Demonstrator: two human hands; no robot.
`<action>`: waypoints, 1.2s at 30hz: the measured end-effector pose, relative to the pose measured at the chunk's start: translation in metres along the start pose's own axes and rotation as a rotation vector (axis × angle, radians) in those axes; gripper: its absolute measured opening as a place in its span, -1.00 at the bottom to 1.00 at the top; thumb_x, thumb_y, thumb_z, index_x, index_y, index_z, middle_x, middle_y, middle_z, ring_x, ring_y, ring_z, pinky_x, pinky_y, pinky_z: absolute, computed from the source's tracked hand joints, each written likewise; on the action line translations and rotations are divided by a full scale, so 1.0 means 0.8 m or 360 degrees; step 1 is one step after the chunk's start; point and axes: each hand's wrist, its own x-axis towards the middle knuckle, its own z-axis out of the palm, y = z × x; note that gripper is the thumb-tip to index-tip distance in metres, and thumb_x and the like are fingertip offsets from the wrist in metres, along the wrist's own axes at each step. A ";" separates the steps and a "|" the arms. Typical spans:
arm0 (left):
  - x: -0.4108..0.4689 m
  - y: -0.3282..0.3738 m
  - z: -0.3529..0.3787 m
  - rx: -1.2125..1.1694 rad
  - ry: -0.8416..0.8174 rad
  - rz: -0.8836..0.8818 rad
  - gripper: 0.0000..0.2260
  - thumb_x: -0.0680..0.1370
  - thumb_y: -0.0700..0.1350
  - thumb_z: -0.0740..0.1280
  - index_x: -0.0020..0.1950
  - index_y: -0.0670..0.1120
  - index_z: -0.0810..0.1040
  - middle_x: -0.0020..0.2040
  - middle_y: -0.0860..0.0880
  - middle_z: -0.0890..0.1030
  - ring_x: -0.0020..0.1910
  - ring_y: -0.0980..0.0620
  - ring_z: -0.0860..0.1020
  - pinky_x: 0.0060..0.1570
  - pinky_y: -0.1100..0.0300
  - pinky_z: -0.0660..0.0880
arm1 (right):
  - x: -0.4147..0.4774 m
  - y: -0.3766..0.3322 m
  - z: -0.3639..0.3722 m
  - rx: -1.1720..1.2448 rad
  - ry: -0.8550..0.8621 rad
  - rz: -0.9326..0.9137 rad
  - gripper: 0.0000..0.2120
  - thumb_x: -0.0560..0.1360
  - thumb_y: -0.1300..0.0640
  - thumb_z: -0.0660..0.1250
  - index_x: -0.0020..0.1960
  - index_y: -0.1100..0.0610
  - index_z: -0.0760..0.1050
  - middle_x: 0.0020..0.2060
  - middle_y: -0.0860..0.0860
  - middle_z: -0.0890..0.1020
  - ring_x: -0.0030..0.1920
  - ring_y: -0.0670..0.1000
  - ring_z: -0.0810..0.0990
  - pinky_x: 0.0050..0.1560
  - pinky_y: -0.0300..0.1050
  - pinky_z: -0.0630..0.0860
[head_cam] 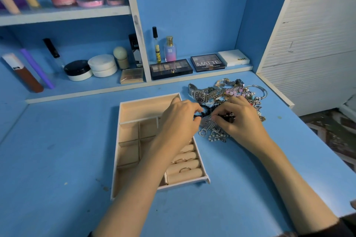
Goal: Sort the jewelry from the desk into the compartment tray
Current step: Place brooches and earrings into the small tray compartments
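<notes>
While both hands work at the near edge of the jewelry pile [240, 92], the step in hand reads as freeing a black bead strand [205, 110] from the tangle; left hand [179, 119] pinches one part of it between thumb and curled fingertips, just past the tray's right wall; right hand [238, 121], fingers curled, appears to pinch another part of the same strand, above a silver fan-shaped piece [207, 124].

Judgement: lift slowly and keep the strand slack between the two pinches; check for chains caught on the beads, since a sharp pull would likely drag the watch [200, 95] or the pearl pieces [216, 136] along; separate first, carry second. Pile lies on the desk [57, 150], just right of the tray.

Compartment tray [144, 105]: long far compartment shows nothing in its visible part, the rest being hidden by the left hand; small square cells on the left look bare; ring rolls [192, 163] along the right side hold at least two thin rings [185, 169]; others may sit under the forearm. Strand probably suits the long compartment.
</notes>
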 end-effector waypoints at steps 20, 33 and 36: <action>0.008 -0.002 0.012 0.0362 0.0078 0.0173 -0.81 0.53 -0.01 0.29 -0.06 -0.08 0.64 -0.03 0.02 0.57 0.06 0.02 0.36 -0.10 0.21 0.30 | -0.006 -0.010 -0.005 0.0805 0.0441 0.0555 -0.92 0.47 0.16 0.38 -0.19 0.03 0.56 -0.35 -0.08 0.58 -0.38 -0.18 0.44 -0.31 -0.31 0.36; -0.075 -0.104 -0.074 -0.0186 0.0623 -0.0281 -0.95 0.45 -0.14 0.40 -0.20 -0.08 0.61 -0.28 0.08 0.64 -0.32 0.13 0.55 -0.17 0.24 0.45 | 0.000 -0.051 0.000 0.1082 0.0331 0.0511 -0.90 0.44 0.20 0.41 -0.23 0.05 0.57 -0.35 0.07 0.57 -0.33 -0.02 0.47 -0.32 -0.16 0.40; -0.081 -0.136 -0.073 -0.0060 0.0519 -0.0208 -0.95 0.46 -0.15 0.40 -0.19 -0.10 0.61 -0.26 0.04 0.63 -0.26 0.07 0.55 -0.15 0.16 0.47 | 0.009 -0.080 0.010 0.1049 0.0247 0.0385 -0.88 0.44 0.21 0.40 -0.22 0.02 0.57 -0.32 0.07 0.61 -0.30 0.03 0.53 -0.27 -0.14 0.46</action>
